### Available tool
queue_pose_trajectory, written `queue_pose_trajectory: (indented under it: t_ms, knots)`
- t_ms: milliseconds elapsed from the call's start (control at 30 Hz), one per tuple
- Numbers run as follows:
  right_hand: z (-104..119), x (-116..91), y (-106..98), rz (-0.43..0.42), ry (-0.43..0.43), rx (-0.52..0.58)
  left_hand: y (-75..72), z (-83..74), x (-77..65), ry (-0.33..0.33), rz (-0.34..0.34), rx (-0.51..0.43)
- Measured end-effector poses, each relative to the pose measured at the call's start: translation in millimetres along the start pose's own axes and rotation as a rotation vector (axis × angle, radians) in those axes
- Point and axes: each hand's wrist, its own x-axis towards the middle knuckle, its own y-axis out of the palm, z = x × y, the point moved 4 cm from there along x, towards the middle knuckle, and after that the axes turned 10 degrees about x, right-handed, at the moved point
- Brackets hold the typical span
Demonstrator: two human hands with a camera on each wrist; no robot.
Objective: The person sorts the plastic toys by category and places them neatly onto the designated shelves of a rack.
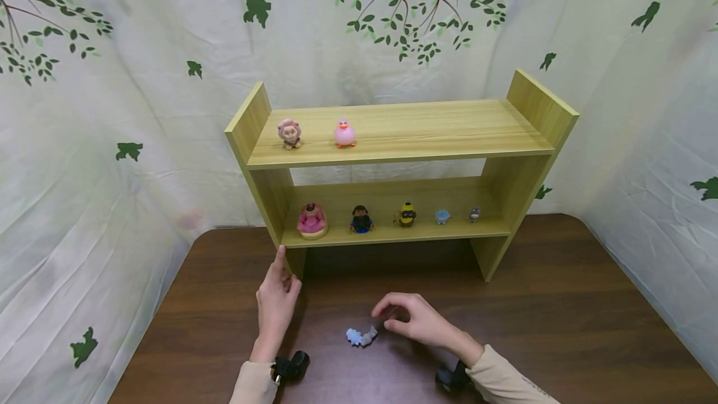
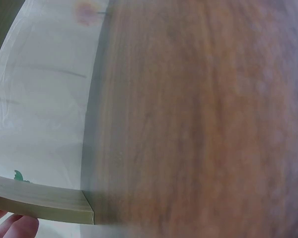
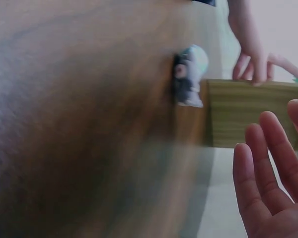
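In the head view my left hand (image 1: pixel 276 304) is at the lower left of the wooden shelf (image 1: pixel 392 239), index finger extended along the front edge of its side panel. The left wrist view shows fingertips (image 2: pixel 24 227) against that panel (image 2: pixel 64 210). My right hand (image 1: pixel 417 323) hovers over the table with bent fingers, thumb and index apart, nothing between them. Just left of it, a small light-blue figurine (image 1: pixel 354 336) and a grey figurine (image 1: pixel 368 335) lie together on the table. The right wrist view shows the grey figurine (image 3: pixel 186 82) blurred.
On the upper board stand a pink curly-maned figurine (image 1: pixel 289 134) and a pink duck (image 1: pixel 344 134). The lower board holds a pink bear (image 1: pixel 312 222), a dark-clothed doll (image 1: pixel 361 220), a yellow-and-black figurine (image 1: pixel 406 214), a blue one (image 1: pixel 442 216) and a grey one (image 1: pixel 473 214).
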Motion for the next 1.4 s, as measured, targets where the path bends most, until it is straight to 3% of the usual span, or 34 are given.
queue_pose_trajectory:
  t_ms: [500,767,1100,1400]
  knots:
    - [-19.4,5.9,15.4,0.086,0.134,-0.019,-0.2,-1.9,1.1,-0.015,0.014,-0.005]
    - [-22.2,10.5,19.6,0.133,0.185,-0.094,0.8,-1.4,1.8,-0.016,0.009,-0.009]
    - [-26.0,13.8,27.1,0.170,0.209,-0.139,0.8,-0.5,1.3,-0.008,0.008,-0.004]
    - [-31.5,14.5,33.3,0.189,0.232,-0.251,0.3,0.5,-1.0,0.001,-0.001,-0.002]
